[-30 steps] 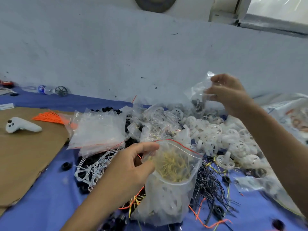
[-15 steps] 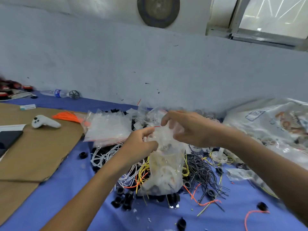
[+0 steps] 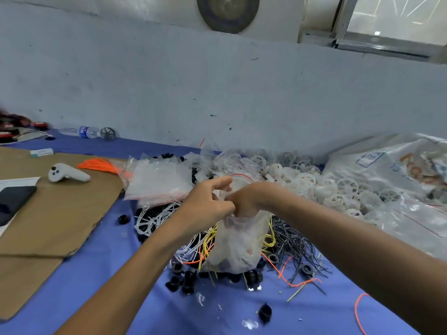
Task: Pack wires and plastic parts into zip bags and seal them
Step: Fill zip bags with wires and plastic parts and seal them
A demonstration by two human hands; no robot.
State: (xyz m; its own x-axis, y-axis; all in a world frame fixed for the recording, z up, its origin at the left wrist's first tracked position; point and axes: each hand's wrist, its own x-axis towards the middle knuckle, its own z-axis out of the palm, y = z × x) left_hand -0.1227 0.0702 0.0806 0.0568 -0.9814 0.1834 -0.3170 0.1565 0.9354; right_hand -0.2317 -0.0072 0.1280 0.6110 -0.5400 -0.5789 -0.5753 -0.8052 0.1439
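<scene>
Pinching the rim of the zip bag, the left hand holds it upright. The right hand is sunk in its mouth, fingers hidden, so I cannot tell its grip. Wires surround the bag's base, with white plastic wheels behind it.

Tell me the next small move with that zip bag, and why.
Probably withdraw the right hand from the zip bag: it is pushed into the open mouth while the left hand pinches the rim, so the red zip strip cannot close yet.

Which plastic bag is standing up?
The middle zip bag, rim pinched by the left hand, right hand at its mouth; the other bags lie flat.
</scene>
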